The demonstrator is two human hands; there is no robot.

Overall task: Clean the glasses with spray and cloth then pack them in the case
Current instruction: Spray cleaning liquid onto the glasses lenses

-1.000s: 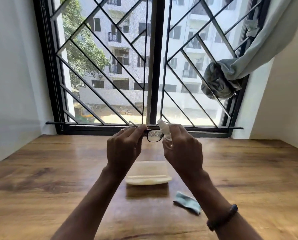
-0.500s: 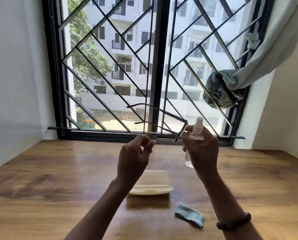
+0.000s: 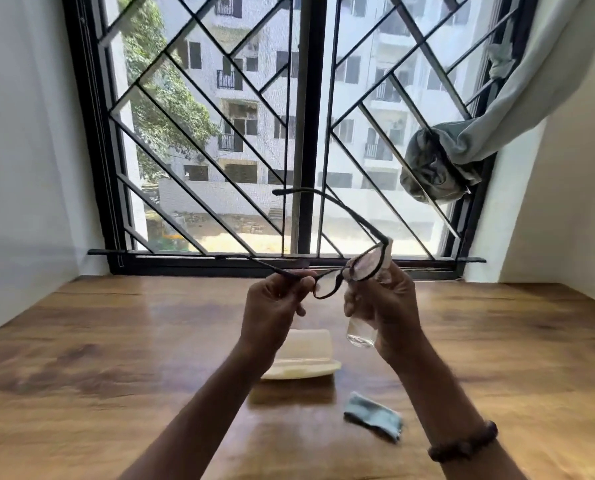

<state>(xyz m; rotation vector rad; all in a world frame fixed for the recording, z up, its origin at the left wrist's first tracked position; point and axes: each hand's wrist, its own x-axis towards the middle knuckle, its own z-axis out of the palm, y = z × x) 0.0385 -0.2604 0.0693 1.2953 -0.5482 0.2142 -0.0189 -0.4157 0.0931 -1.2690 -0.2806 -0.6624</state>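
– Black frame: the glasses (image 3: 364, 268) are up in the air above the worktop (image 3: 116, 358), between the two hands. Temples unfolded, running off to the left.

– How are they held?

– The left hand (image 3: 271, 303) pinches one temple close to the hinge. The right hand (image 3: 393, 303) is wrapped round the spray bottle (image 3: 360, 336), which is upright. Its clear base shows below the fingers. Its top is hidden behind the far lens.

– And what's different from a second ago?

– Then the front faced the wearer squarely, one lens speckled with droplets, nozzle close beside it. Half a second back the frame had swung edge-on, with the bottle standing clear to its right. Now it has turned again, so a lens sits directly in front of the bottle's top.

– Your reading?

– A judgement only: the frame has been turned to offer another lens face to the spray. So this is still the wetting step, and wiping has not begun. I cannot tell whether the pump is being pressed.

– Rest of the kit?

– The cloth (image 3: 374, 415), blue and crumpled, lies on the worktop near the right forearm with nothing touching it. The pale case (image 3: 306, 355) sits apart from it, farther toward the window, under the hands. Its lid looks raised, though I can't be sure. Beaded bracelet (image 3: 462, 441) on the right wrist. Beyond is a barred window (image 3: 306, 133), with a grey curtain (image 3: 462, 143) knotted at its right side.
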